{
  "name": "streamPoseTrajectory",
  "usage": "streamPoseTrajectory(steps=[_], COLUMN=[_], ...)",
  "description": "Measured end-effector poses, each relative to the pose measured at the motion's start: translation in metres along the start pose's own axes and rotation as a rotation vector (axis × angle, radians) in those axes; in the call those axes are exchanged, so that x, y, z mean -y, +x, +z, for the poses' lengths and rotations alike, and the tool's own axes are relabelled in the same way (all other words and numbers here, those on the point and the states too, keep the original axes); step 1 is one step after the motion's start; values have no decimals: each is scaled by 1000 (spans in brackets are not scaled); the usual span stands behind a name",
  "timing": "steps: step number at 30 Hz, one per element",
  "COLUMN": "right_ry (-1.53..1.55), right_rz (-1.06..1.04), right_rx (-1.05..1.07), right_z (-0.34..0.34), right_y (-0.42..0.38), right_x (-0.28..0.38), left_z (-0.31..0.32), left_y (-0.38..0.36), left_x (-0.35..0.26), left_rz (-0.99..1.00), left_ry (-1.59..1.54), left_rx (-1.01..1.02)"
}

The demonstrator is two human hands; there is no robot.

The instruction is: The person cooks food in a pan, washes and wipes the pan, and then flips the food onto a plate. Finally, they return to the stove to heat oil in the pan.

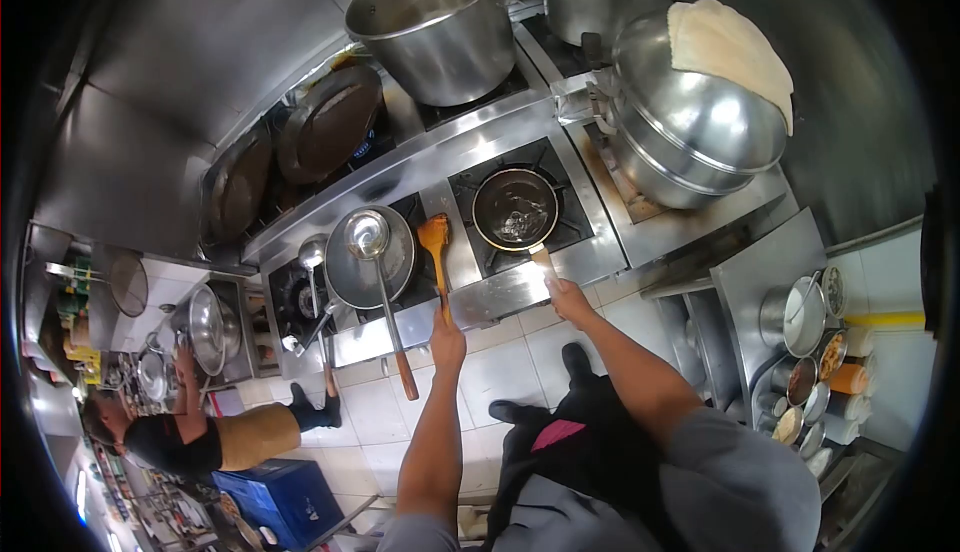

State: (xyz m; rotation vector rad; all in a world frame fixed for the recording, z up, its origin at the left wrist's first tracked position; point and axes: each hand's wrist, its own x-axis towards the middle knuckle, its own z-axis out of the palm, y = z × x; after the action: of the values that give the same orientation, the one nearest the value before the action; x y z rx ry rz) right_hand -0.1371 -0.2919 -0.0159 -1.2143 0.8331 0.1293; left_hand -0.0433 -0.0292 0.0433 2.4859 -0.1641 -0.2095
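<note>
My left hand point(448, 344) is closed around the handle of a wooden spatula point(435, 236), its blade over the stove between two burners. My right hand point(572, 302) grips the light-coloured handle of a small frying pan point(513, 209), which sits on a burner with shiny dark liquid in it. Left of the spatula, a larger grey pan point(390, 277) rests on another burner. A big steel ladle point(368, 235) lies across that pan, its wooden-ended handle jutting past the stove's front edge. Another ladle point(312, 254) is farther left.
Large stock pots point(430, 37) stand along the back, beside dark woks point(335, 122). At right is a domed steamer point(690, 112) with a cloth point(725, 47) on top. Food containers point(803, 382) line the right counter. A co-worker point(180, 442) stands at far left near a blue crate point(285, 502).
</note>
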Motion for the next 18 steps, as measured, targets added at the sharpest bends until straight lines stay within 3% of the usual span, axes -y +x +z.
streamPoseTrajectory(steps=[2,5,7,13,18], right_ry=[-89,-194,-207,-239,-312], right_rz=[-36,-78,-118,-147,-105], right_rx=[17,-17,-24,-31,-41], right_z=[-4,-4,-4,-3,-3], right_y=[1,-2,2,7,10], right_x=[-1,3,-2,-9,-9], left_z=[-22,-82,-98,-95,-69], left_y=[-5,-23,-12,17,27], left_x=[-13,-77,-88,-131,-159], left_rz=[133,131,251,393,369], left_ry=[-9,241,301,577,706], left_rx=[-79,36,89,183,247])
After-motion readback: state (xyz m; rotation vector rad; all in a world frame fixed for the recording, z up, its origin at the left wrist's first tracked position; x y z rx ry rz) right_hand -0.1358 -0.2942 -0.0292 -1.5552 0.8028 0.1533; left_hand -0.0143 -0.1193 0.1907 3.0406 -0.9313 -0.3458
